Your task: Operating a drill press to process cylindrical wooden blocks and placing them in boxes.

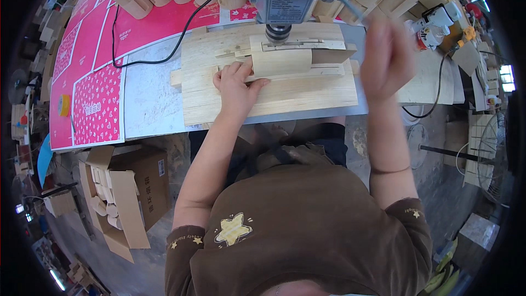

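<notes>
**Left-hand fingers point(239, 89) sit close to the drill chuck**

A pale, smooth, broad-faced wooden piece point(280, 62) lies between narrow wooden strips point(327, 70) on a flat, light wooden board point(205, 101), below the silver metal chuck point(278, 33) of a grey-blue drill press point(285, 6). The left hand is at the piece's left end, fingers bent and together, thumb apart along the near strip; whether it clamps the wood or only steadies it, I cannot tell. The right hand point(387, 59) is raised near a slim grey-blue rod point(351, 9), its fingers seemingly curled, but blur hides whether they grip it.

The chief hazard, I judge, is the left hand's nearness to the chuck: a slip could bring fingertips under it. Light pressure at one end could let the piece twist or lift, skewing or splitting it. If the board is unfastened, which cannot be seen, it might slide on the pink-and-white bench point(153, 104).
</notes>
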Action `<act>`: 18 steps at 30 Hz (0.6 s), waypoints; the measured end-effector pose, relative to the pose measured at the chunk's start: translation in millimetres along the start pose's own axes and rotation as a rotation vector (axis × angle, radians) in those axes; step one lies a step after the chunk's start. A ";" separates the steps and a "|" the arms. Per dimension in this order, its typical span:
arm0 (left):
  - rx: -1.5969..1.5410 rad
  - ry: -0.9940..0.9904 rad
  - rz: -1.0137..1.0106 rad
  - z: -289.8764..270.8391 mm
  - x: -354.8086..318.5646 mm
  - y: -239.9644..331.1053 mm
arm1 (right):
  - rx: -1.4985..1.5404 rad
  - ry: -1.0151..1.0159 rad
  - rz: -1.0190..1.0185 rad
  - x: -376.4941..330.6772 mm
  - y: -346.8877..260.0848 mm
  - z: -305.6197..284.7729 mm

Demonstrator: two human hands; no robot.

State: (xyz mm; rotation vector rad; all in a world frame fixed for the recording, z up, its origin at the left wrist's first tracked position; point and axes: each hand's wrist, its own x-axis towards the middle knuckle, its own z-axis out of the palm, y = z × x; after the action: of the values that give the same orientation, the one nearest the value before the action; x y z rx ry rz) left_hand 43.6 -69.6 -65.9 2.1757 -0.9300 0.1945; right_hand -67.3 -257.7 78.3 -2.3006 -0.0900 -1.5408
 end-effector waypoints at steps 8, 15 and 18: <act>-0.330 -0.103 -0.144 -3.1 12.6 1.1 | 0.169 -0.186 0.510 101.3 36.3 30.0; -0.512 -0.102 -0.119 -10.2 11.7 -1.2 | -0.249 -0.843 0.204 -49.9 40.8 11.6; -0.458 -0.077 -0.005 -37.7 -3.6 -9.0 | -0.195 -0.818 0.250 -64.8 45.2 -2.2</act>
State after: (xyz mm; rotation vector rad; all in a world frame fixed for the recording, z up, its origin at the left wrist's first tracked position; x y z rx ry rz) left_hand 52.4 -37.4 -45.9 1.7705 -0.9083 -0.0991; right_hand -83.7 -290.8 8.5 -2.8160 0.1395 -0.4393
